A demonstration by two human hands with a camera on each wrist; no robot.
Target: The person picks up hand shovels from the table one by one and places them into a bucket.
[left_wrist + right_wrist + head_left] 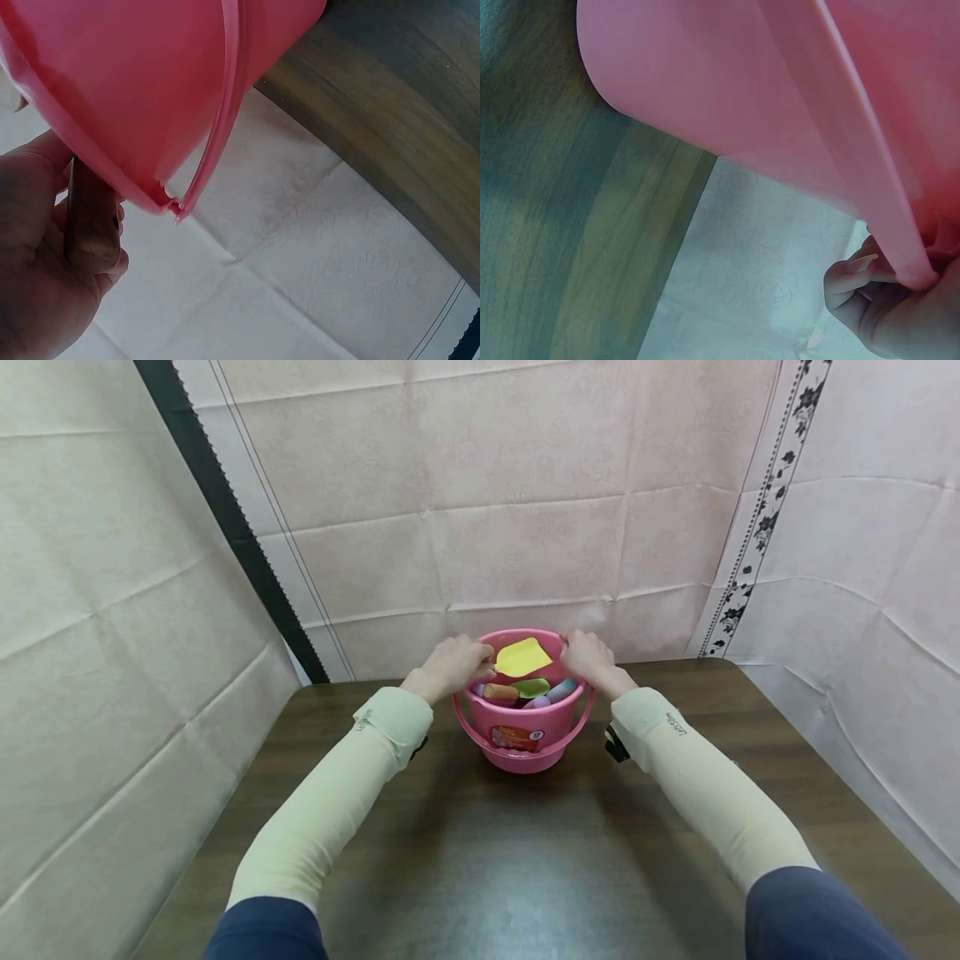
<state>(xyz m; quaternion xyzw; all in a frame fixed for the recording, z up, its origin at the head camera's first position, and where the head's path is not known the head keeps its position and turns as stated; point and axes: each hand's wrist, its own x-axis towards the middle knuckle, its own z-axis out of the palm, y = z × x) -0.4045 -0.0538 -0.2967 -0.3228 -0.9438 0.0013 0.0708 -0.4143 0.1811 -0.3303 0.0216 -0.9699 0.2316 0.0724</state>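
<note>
**Pink bucket held at the rim by both hands**

On the far middle of the table (480, 860), close to the back edge, a pink bucket (522, 739) is set upright. The table is dark wood and is enclosed on three sides by a pale creased cloth (465, 502); a black strip (225, 510) runs down the left of the cloth and a flowered border (757, 518) down the right.

The bucket is held at its rim from both sides. Its handle (577, 727) is folded down across the front wall, where a label (517, 737) is stuck. The left hand (450, 664) is curled over the left rim; in the left wrist view a brown object (90, 217) is seen gripped in this hand, against the bucket wall. The right hand (592, 660) is curled over the right rim, fingers (851, 274) tucked beneath it by the handle's end in the right wrist view.

Inside the bucket, small coloured items are heaped: a yellow piece (522, 657) on top, a green piece (531, 687), an orange stick (500, 692), a blue stick (562, 690) and a purple piece (537, 702).

Cream sleeves (330, 802) are worn over both forearms.
</note>
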